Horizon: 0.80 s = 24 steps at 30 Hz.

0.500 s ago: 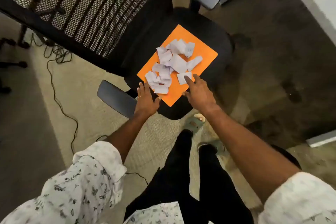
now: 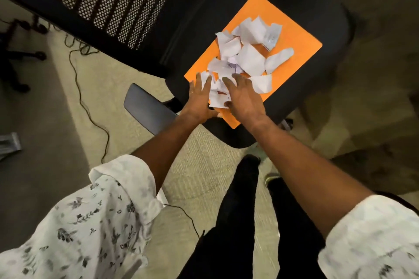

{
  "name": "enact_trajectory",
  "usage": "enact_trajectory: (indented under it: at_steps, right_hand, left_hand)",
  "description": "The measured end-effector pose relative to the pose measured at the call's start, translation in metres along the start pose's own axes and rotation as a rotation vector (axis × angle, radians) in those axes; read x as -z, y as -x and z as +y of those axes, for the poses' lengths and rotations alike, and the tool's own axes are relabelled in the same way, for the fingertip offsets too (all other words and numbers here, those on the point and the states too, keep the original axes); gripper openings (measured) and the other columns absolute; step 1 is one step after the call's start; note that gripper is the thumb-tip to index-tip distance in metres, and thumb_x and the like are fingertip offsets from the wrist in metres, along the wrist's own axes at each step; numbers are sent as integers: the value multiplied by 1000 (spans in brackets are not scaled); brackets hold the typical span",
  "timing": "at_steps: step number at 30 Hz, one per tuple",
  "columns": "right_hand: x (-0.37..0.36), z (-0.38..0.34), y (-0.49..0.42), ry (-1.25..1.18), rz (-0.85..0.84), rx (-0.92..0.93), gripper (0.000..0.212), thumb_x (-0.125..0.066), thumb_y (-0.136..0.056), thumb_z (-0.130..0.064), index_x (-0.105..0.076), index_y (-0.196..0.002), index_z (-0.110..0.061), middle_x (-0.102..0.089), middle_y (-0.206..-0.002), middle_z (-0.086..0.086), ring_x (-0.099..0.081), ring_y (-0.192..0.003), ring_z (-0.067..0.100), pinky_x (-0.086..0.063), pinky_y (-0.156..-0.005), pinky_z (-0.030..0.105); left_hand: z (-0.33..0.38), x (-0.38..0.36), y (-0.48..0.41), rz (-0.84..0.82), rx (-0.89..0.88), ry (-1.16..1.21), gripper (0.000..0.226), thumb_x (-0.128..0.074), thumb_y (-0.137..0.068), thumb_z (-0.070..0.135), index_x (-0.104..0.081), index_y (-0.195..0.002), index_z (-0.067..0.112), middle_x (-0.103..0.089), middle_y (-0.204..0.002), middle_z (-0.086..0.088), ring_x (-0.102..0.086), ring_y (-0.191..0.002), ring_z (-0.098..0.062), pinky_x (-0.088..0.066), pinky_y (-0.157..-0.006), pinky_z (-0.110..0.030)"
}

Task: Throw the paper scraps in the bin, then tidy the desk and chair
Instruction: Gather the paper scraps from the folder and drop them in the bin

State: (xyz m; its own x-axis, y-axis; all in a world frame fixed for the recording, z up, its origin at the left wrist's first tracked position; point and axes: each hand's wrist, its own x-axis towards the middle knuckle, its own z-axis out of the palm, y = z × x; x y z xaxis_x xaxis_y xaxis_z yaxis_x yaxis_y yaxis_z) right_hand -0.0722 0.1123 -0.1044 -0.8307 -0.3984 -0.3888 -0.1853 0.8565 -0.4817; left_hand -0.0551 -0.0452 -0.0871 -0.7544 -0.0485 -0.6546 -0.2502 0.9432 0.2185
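Here, a person in a white floral-print shirt leans over a black mesh-backed office chair (image 2: 294, 7), both bare hands laid flat on a heap of torn white paper scraps (image 2: 247, 56). The scraps lie on a bright orange sheet of card (image 2: 301, 41) spread across the chair seat, seemingly put there to catch them and make gathering easier. The left hand (image 2: 200, 97) and the right hand (image 2: 243, 97) sit side by side at the near edge of the heap, fingers spread and resting on the nearest scraps, neither clenched nor yet grasping anything; the pose suggests a raking together before a scoop. Most scraps lie farther up the card, untouched. No bin is in view. A dark cable (image 2: 88, 106) trails over the pale carpet beside the chair's grey armrest (image 2: 147, 108).
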Motion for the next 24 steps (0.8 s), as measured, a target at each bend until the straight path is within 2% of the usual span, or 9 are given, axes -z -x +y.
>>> enact_trajectory:
  at_steps: [5, 9, 14, 17, 24]
  right_hand:
    - [-15, -9, -18, 83, 23, 24, 66, -61, -95, -16, -30, -153, -23, -27, -160, 13, -29, -145, 40, -54, -91, 48]
    - [-20, -15, -26, 109, 38, 19, 59, -57, -97, -18, -33, -151, -20, -32, -157, 14, -28, -147, 41, -57, -86, 47]
    - [-26, -17, -34, 134, 87, 19, 35, -47, -100, -10, -53, -134, -13, -53, -133, 12, -52, -124, 32, -55, -75, 41]
    - [-26, -17, -35, 114, 94, 41, 28, -49, -99, -10, -63, -123, -12, -59, -122, 11, -58, -112, 31, -56, -71, 41]
    - [-13, -21, -27, -48, 167, 7, 25, -51, -101, -24, -70, -117, -21, -70, -112, 5, -67, -101, 31, -55, -73, 38]
  left_hand:
    - [-1, -5, -18, 22, -4, -14, 125, -88, -73, 35, -2, -162, 16, 17, -168, -15, -4, -155, -44, -21, -124, -52]
    - [-3, -11, -22, 83, 20, 48, 103, -84, -79, 26, -20, -160, 24, -2, -169, -8, -24, -149, -40, -38, -116, -50]
    - [-6, -12, -28, 195, -2, 94, 77, -81, -82, 17, -43, -148, 18, -30, -156, -7, -44, -137, -29, -43, -111, -40]
    - [-10, -9, -28, 246, 1, 181, 55, -79, -83, 11, -56, -133, 13, -42, -145, -10, -55, -124, -28, -43, -99, -26]
    - [-22, 7, -28, 263, 81, 249, 40, -88, -73, 21, -70, -108, 16, -58, -122, -15, -60, -106, -27, -39, -82, -24]
